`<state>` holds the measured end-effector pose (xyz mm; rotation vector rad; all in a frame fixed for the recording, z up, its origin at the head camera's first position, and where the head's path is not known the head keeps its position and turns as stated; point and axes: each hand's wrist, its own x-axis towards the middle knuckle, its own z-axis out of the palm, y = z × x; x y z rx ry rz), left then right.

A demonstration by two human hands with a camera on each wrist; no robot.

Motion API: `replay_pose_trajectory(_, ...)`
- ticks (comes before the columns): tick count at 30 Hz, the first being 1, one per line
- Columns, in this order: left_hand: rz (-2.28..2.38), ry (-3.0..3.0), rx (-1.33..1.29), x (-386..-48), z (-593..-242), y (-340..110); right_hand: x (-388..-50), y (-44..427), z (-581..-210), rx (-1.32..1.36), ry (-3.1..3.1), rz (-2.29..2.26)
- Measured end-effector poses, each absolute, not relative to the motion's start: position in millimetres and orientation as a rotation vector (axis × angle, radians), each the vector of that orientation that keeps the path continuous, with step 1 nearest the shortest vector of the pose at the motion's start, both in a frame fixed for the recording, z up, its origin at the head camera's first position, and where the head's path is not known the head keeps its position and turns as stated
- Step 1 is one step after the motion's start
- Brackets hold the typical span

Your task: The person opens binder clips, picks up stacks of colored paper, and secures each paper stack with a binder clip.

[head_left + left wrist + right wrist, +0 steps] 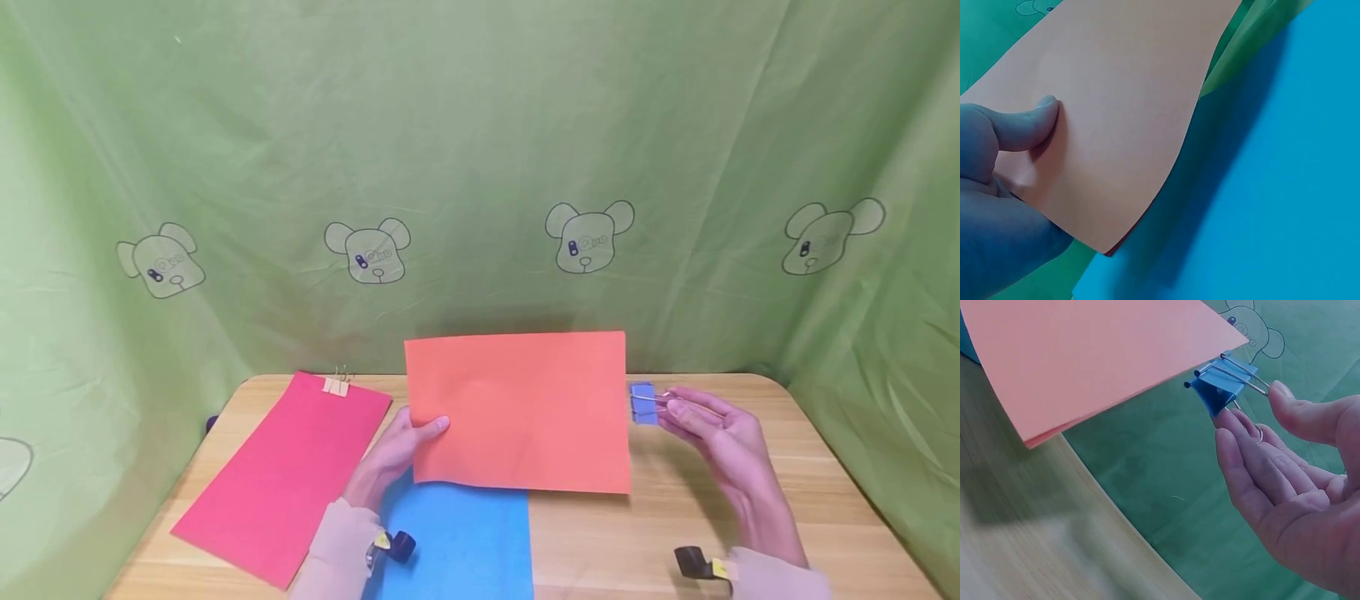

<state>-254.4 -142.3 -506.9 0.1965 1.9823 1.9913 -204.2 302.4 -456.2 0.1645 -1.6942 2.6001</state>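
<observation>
My left hand (393, 454) pinches the left edge of a stack of orange paper (517, 412), thumb on the front face and fingers hidden behind it. The stack is held up above the table, tilted toward me. Beside its right edge, my right hand (723, 437) pinches the wire handles of a blue binder clip (642, 404) between thumb and fingers. In the right wrist view the binder clip (1222, 381) has its mouth toward the orange paper's edge (1110, 356); whether they touch I cannot tell.
Red paper (281, 483) with a light-coloured binder clip (336, 387) at its top edge lies on the left of the wooden table (600, 550). Blue paper (465, 542) lies in front, partly under the orange stack. A green curtain (480, 167) with bear drawings hangs behind and at the sides.
</observation>
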Motion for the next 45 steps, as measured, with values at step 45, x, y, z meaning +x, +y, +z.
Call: replay_pose_trajectory(45, 2.002, 1.933, 0.192, -250.9, -508.9, -132.1, -207.0, 287.3, -458.8, 0.18, -1.645, 2.616)
